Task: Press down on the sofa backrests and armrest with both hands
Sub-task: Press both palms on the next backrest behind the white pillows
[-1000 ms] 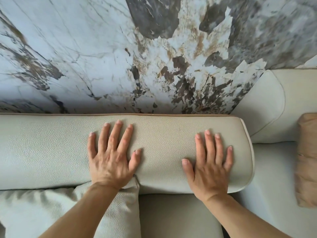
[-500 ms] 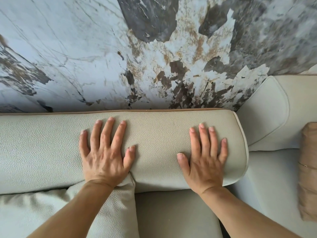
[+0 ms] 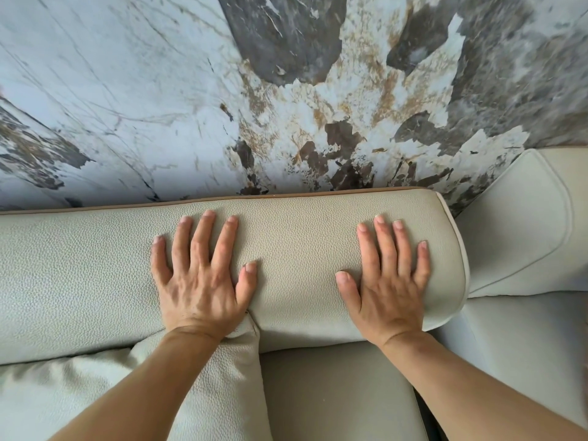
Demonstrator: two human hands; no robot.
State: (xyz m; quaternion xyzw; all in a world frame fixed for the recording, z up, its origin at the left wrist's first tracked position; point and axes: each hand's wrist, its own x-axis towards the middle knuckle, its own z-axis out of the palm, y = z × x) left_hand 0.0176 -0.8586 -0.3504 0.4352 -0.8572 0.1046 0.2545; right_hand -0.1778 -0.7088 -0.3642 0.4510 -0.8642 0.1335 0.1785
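A pale grey-green leather sofa backrest (image 3: 296, 256) with a brown piped top edge runs across the middle of the view. My left hand (image 3: 203, 281) lies flat on it, palm down, fingers spread. My right hand (image 3: 386, 281) lies flat near the backrest's right end, fingers a little apart. Both palms rest on the leather and hold nothing. To the right, past a gap, stands a second backrest (image 3: 521, 224) of the same leather.
A marbled wall (image 3: 286, 90) in white, grey and brown rises right behind the sofa. A loose cushion (image 3: 203, 386) leans under my left wrist. Seat cushions (image 3: 340, 393) lie below the backrest.
Both hands stay flat on the same spots of the backrest. The view has shifted slightly left, so the tan cushion at the right edge is out of frame.
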